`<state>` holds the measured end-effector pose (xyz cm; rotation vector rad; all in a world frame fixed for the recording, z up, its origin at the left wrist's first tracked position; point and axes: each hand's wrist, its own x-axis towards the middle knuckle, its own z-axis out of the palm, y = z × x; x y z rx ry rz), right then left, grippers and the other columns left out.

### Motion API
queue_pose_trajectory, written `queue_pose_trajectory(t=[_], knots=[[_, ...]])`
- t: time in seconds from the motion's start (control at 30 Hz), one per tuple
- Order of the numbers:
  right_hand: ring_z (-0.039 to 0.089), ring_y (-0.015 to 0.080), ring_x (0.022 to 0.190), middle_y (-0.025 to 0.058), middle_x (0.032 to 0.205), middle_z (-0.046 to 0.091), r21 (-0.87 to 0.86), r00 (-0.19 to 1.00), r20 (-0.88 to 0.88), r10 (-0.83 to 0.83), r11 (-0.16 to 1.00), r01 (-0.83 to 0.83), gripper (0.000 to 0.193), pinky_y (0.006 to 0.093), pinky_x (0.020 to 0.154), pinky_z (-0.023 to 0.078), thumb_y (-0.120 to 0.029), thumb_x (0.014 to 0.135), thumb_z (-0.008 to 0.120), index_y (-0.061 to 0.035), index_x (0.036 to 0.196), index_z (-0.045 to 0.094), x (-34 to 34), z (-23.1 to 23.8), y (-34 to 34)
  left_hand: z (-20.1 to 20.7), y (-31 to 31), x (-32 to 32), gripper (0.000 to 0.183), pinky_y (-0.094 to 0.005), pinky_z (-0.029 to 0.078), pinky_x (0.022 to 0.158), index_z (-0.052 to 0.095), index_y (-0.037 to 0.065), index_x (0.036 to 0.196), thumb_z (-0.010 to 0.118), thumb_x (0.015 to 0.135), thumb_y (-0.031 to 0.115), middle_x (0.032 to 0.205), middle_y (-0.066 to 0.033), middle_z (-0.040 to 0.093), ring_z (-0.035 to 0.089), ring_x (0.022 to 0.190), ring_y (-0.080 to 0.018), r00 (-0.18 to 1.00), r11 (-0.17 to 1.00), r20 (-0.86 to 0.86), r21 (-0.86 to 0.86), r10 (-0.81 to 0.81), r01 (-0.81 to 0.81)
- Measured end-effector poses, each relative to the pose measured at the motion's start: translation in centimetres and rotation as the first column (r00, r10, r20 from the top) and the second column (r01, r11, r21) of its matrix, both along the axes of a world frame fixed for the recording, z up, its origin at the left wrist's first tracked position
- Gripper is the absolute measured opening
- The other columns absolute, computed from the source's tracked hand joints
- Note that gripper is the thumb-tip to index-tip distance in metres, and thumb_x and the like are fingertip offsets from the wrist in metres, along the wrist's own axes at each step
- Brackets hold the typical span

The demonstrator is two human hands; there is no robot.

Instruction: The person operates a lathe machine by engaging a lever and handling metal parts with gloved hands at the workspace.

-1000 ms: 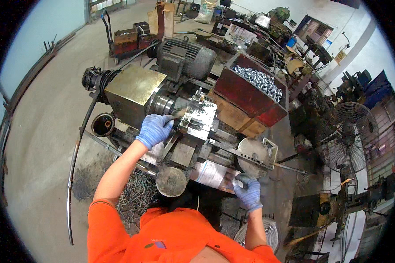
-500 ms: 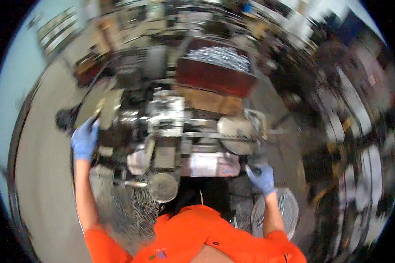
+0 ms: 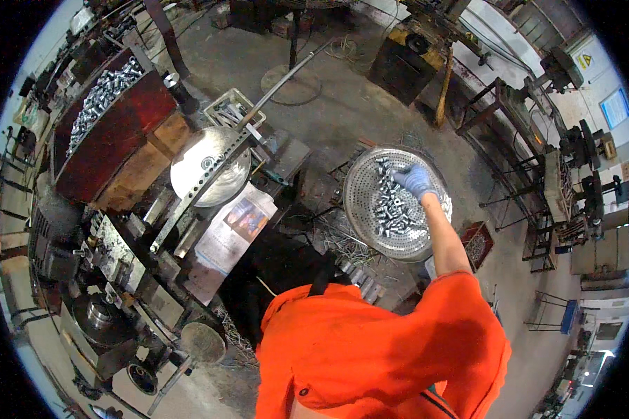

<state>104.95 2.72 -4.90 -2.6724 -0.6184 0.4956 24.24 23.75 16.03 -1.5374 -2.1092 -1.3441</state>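
Note:
My right hand (image 3: 414, 180), in a blue glove, reaches into a round perforated metal basin (image 3: 360, 199) on the right. Its fingers are drawn together at the upper part of a heap of small shiny metal cylinders (image 3: 395, 213). What lies between the fingertips is too small to make out. My left hand is out of view. To the left stands a lathe-like machine (image 3: 119, 258) with a round metal disc (image 3: 199, 167) and a long perforated bar (image 3: 196, 195). A printed paper sheet (image 3: 234, 234) lies on its near side.
A dark red bin (image 3: 129, 129) full of similar metal cylinders stands beyond the machine. A long rod (image 3: 286, 84) sticks out over the floor. Metal shavings (image 3: 346, 244) lie beside the basin. A small red box (image 3: 476, 244) is right of it, and metal stands (image 3: 510, 133) line the far right.
The view has swung to the right. My right hand has gone from the machine's right end to the metal cylinders in the basin. My left hand has left the view.

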Motion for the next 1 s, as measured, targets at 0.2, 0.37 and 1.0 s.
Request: queue_pose_trajectory(t=[0.2,0.37,1.0], knots=[[0.059,0.0345,0.100,0.0191,0.106,0.062,-0.348,0.982,0.049,0.185,0.924,-0.157,0.059,0.0385,0.090,0.045,-0.055,0.072,0.061,-0.0041,0.102,0.066,-1.2,-4.7,5.1,0.0,-1.3,2.1,0.036,-0.0333,0.042,0.045,0.065,-0.002,0.072,0.057,0.090,0.028,0.054,-0.0088,0.058,0.048,0.044,-0.0171,0.995,0.998,-0.089,-0.046,-0.043,0.039],[0.057,0.0335,0.105,0.0197,0.111,0.060,-0.448,0.976,0.081,0.203,0.882,-0.146,0.059,0.0400,0.091,0.044,-0.052,0.074,0.059,-0.0034,0.107,0.064,-1.1,-5.5,7.9,-0.3,-1.6,2.4,0.038,-0.0323,0.043,0.046,0.063,-0.003,0.069,0.056,0.091,0.026,0.054,-0.0093,0.058,0.050,0.046,-0.0175,0.993,0.993,-0.076,-0.076,-0.092,0.087],[0.060,0.0286,0.088,0.0120,0.092,0.065,0.596,0.712,0.370,0.597,0.436,-0.674,0.021,0.0360,0.078,0.047,-0.025,0.070,0.073,-0.0092,0.083,0.070,-20.5,5.9,13.5,-5.8,0.0,17.6,0.031,-0.0255,0.048,0.059,0.066,0.000,0.103,0.053,0.088,0.024,0.082,-0.0066,0.066,0.060,0.067,-0.0116,0.580,0.775,0.746,-0.138,-0.328,0.617]])
